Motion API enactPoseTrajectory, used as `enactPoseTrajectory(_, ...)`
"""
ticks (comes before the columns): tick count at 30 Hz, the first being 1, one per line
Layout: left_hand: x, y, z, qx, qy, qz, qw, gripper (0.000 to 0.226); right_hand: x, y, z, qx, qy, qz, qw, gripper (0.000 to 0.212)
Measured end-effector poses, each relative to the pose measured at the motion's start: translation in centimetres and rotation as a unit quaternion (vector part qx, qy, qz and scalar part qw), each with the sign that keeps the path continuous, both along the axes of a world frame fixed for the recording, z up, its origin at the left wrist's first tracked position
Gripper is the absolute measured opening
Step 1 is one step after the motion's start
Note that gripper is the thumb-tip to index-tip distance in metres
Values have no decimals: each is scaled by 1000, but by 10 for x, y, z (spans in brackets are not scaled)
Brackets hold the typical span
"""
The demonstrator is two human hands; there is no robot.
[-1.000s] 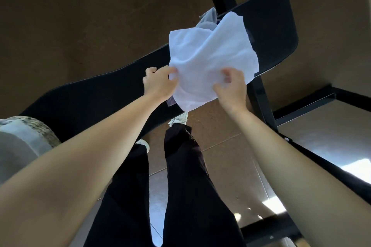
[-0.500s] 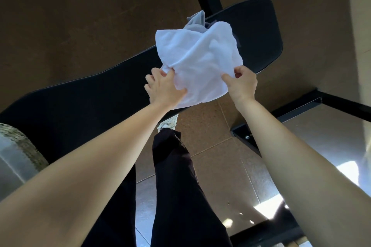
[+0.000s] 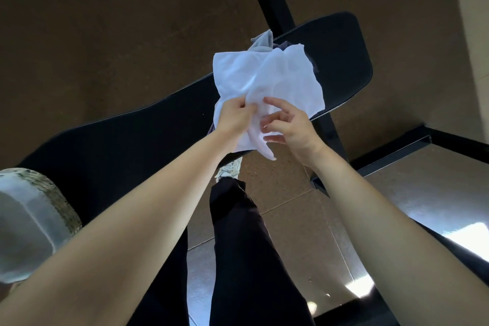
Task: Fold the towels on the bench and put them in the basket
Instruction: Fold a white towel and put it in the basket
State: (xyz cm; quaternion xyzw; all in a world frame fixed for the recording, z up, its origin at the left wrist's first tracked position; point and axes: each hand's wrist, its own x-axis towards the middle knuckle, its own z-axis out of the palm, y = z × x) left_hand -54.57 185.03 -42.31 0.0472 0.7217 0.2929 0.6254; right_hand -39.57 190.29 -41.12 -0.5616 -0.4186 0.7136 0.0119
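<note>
since the hands have met over the surface's [image 3: 344,66] far end, left hand [image 3: 232,119] pinches the white towel [image 3: 280,79], right hand's [image 3: 289,128] fingers [image 3: 275,102] released; fold begun.

1. No text, label, brand, number or sign can be read anywhere in this view.
</note>
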Motion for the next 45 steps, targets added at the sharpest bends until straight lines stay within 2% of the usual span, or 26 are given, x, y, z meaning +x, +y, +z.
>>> enactPoseTrajectory(3, -23, -7, 22, 3, 3, 42, 999, 21, -5, 1, 5, 93, -65, 21, 993, 47)
enactPoseTrajectory(5, -39, -14, 42, 30, -24, 67, 997, 25, -14, 0, 12, 165, -92, 68, 980, 53)
enactPoseTrajectory(7, -62, -26, 66, 73, -2, 51, 996, 25, -31, 1, 25, 237, -85, 82, 964, 67)
enactPoseTrajectory(8, -74, -32, 78, 99, 30, 22, 994, 25, -42, 3, 33, 293, -71, 92, 949, 74)
enactPoseTrajectory(10, -97, -46, 99, 146, 95, -61, 983, 20, -68, 7, 48, 415, -40, 146, 897, 87)
enactPoseTrajectory(12, -118, -56, 122, 179, 131, -129, 966, 12, -98, 9, 67, 473, -4, 220, 853, 89)
enactPoseTrajectory(14, -137, -66, 145, 200, 157, -171, 952, 17, -127, 9, 85, 461, 24, 291, 838, 76)
enactPoseTrajectory(16, -157, -78, 166, 202, 175, -193, 944, 19, -153, 7, 97, 447, 29, 339, 827, 46)
enactPoseTrajectory(18, -179, -92, 181, 192, 208, -195, 939, 20, -176, 5, 109, 445, -7, 367, 817, 17)
enactPoseTrajectory(20, -202, -106, 191, 182, 264, -189, 928, 21, -195, 7, 127, 444, -32, 339, 829, 10)
enactPoseTrajectory(22, -225, -120, 201, 153, 328, -185, 914, 22, -211, 10, 148, 428, -18, 274, 861, 12)
enactPoseTrajectory(28, -282, -148, 239, 53, 499, -125, 856, 16, -257, 10, 223, 347, 91, 123, 925, 26)
enactPoseTrajectory(31, -310, -155, 261, 42, 551, -80, 830, 17, -271, 15, 256, 311, 132, 67, 939, 19)
enactPoseTrajectory(34, -334, -164, 288, 106, 547, 12, 830, 15, -282, 17, 285, 318, 148, 65, 934, 15)
enactPoseTrajectory(37, -345, -179, 311, 141, 534, 53, 832, 9, -290, 9, 302, 329, 161, 76, 927, 19)
enactPoseTrajectory(41, -340, -210, 320, 156, 477, 113, 858, 9, -289, -12, 306, 336, 163, 95, 923, 25)
enactPoseTrajectory(45, -312, -258, 288, 134, 417, 135, 889, 13, -268, -46, 271, 291, 129, 117, 941, 32)
